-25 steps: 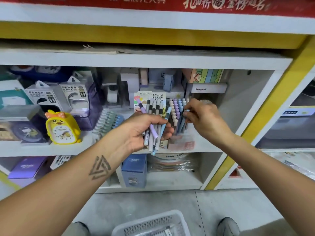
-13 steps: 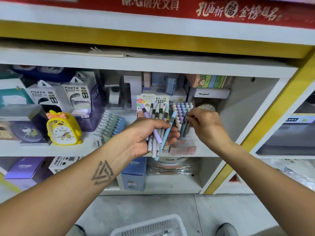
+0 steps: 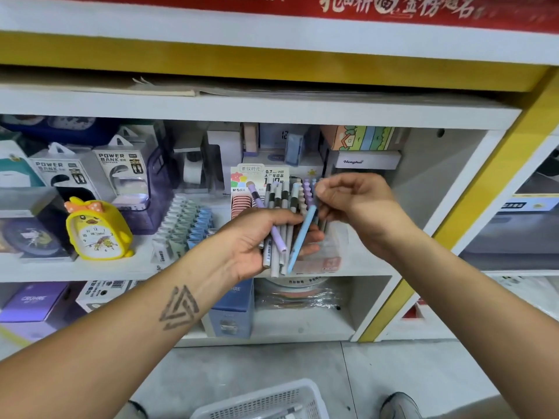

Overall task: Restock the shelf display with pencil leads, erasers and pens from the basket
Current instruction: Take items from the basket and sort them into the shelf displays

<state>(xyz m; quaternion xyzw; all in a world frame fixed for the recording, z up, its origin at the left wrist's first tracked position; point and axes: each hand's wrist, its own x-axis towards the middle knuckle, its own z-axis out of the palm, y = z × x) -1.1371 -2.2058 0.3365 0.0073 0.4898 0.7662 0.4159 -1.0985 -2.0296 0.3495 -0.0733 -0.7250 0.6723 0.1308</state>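
Observation:
My left hand (image 3: 257, 240) grips a bundle of pens (image 3: 279, 228) in front of the middle shelf, grey, striped and purple ones fanned upward. My right hand (image 3: 354, 204) pinches the top of a light blue pen (image 3: 302, 234) that still leans against the bundle. Behind the hands stands the pen display box (image 3: 320, 261) with upright pastel pens, mostly hidden. A pencil lead display card (image 3: 260, 173) rises behind the bundle. The white basket (image 3: 263, 400) sits on the floor at the bottom edge.
A yellow duck alarm clock (image 3: 96, 231) and power bank boxes (image 3: 121, 170) fill the shelf's left side. Rows of small pastel items (image 3: 187, 225) stand left of the pens. Boxes sit on the lower shelf (image 3: 230, 309). A yellow post (image 3: 472, 213) bounds the shelf on the right.
My right hand has left the display box and come back to the bundle, now pinching the blue pen's top. My left hand has held the bundle steady.

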